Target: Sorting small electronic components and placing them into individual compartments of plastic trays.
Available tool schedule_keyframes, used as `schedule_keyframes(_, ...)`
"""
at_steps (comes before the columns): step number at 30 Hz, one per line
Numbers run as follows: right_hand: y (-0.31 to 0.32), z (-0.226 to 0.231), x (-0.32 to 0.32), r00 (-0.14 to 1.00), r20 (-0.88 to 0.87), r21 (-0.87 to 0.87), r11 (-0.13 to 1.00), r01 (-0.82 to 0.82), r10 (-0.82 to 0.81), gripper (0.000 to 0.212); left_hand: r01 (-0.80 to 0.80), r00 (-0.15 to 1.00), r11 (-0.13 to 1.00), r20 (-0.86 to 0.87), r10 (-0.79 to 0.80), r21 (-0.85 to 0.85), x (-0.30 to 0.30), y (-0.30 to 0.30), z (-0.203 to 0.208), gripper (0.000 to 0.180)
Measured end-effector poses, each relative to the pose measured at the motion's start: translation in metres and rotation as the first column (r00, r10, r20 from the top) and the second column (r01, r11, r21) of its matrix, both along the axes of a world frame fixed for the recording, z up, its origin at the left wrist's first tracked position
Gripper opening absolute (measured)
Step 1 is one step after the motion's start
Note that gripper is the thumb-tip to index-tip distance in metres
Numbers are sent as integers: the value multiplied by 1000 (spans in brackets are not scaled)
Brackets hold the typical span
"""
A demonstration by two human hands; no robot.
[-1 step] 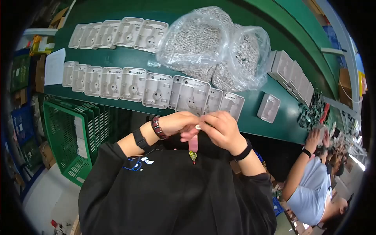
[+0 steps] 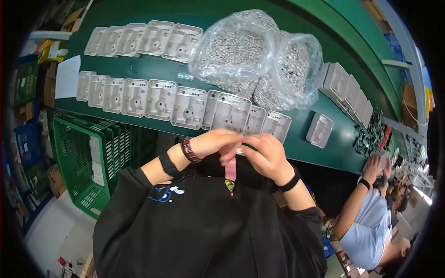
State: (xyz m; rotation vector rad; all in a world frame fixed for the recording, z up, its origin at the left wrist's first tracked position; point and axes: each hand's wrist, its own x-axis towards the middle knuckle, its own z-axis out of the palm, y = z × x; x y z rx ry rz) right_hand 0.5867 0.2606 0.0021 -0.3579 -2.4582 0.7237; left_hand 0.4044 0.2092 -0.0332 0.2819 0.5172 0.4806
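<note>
By the near edge of the desk [image 2: 148, 70], the right hand [image 2: 268, 156] pinches a small white piece [image 2: 239, 151], while the blurred left hand [image 2: 214, 142] is close beside it, its grip unclear.

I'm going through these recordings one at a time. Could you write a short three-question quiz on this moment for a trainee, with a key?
1. Multiple choice: where is the large green crate?
A) on the table
B) to the person's left
C) to the person's right
2. True or false: the clear bags of small parts lie to the left of the lone grey tray.
3. Fill in the blank: between the left hand and the right hand, a small piece shows, and its colour is ____.

Key: 1. B; 2. true; 3. white.
</note>
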Motion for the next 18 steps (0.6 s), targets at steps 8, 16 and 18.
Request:
schedule_keyframes(8,-28,2,48,964,267,-25,999,26,-19,23,479,-119,544,-564,817,689,-12,11,-83,37)
schedule_keyframes(16,-73,12,66,909,362,-260,959,-112,204,13,504,-113,755,-835,539,419,-9,27,-71,39)
schedule_keyframes(18,-72,7,68,935,315,-310,949,-59,161,12,506,-98,737,-820,564,447,-9,25,-70,40)
